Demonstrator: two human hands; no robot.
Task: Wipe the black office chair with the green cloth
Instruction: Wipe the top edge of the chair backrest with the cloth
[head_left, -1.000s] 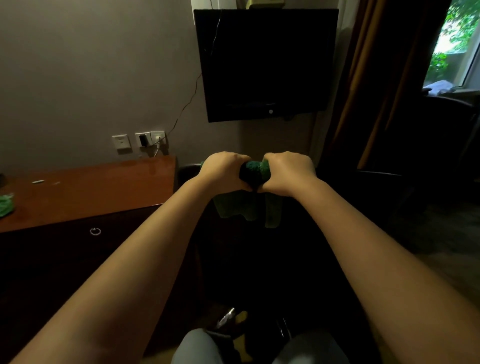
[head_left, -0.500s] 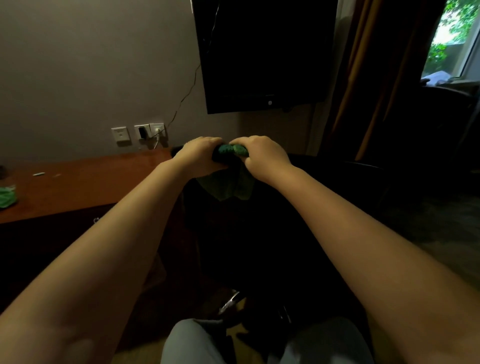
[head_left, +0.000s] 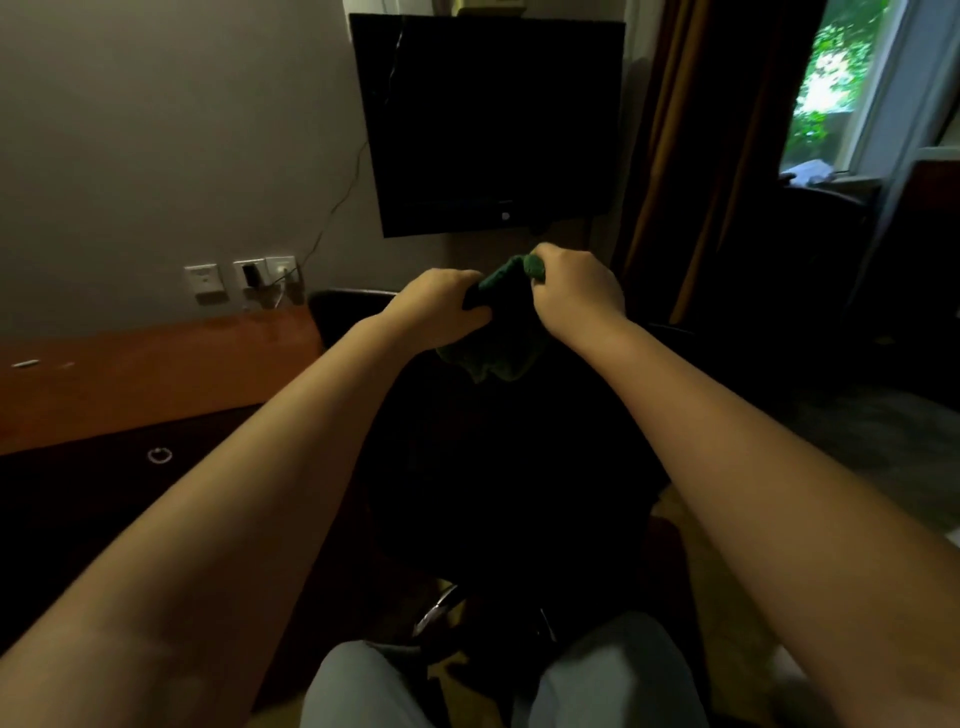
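Note:
The black office chair (head_left: 509, 467) stands right in front of me, its back filling the dark middle of the view. A green cloth (head_left: 493, 358) is bunched between both hands above the chair's back. My left hand (head_left: 441, 306) grips the cloth's left part with curled fingers. My right hand (head_left: 576, 291) grips the other end, raised a little higher, with a green fold showing by its knuckles. The rest of the cloth hangs below the hands. The chair's seat and base are mostly lost in shadow.
A brown wooden desk (head_left: 156, 374) with a ring-pull drawer runs along the left. A dark wall-mounted screen (head_left: 488, 124) hangs behind the chair, with wall sockets (head_left: 244, 275) to its left. Brown curtains (head_left: 691, 156) and a window (head_left: 836, 88) are at right.
Both hands shifted right with the cloth and drew slightly apart; the right hand rose above the left, twisting the bunched cloth. The view tilted back down.

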